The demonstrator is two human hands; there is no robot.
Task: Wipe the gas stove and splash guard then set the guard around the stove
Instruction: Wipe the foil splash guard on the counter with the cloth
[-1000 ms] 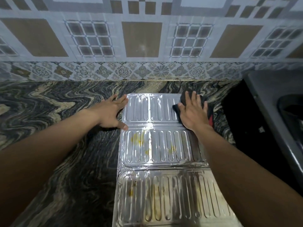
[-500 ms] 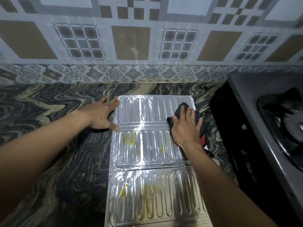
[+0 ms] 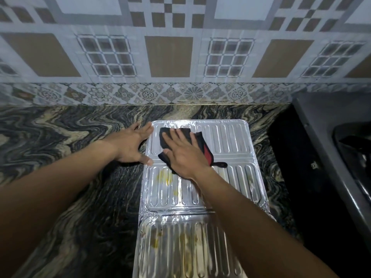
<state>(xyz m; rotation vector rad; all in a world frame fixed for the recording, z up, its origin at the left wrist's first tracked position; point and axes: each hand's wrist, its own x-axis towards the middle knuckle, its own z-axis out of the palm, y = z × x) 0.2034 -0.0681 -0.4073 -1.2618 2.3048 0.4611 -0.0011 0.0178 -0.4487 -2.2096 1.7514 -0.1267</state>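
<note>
The shiny ribbed foil splash guard (image 3: 224,141) lies flat on the marbled counter, its panels running from near the wall toward me. Yellow stains mark the middle and near panels. My right hand (image 3: 184,155) presses flat on a black cloth with a red edge (image 3: 203,146) on the left part of the far panel. My left hand (image 3: 130,145) rests with spread fingers on the counter, its fingertips and thumb touching the guard's left edge. The dark gas stove (image 3: 329,137) stands at the right; only its left side and part of a burner show.
A patterned tiled wall (image 3: 168,57) rises behind the counter. The dark swirled counter (image 3: 60,137) stretches to the left of the guard. A dark gap lies between the guard and the stove.
My right hand has slid the cloth from the far panel's right side to its left side. My left hand has stayed at the guard's left edge. The camera has shifted.
</note>
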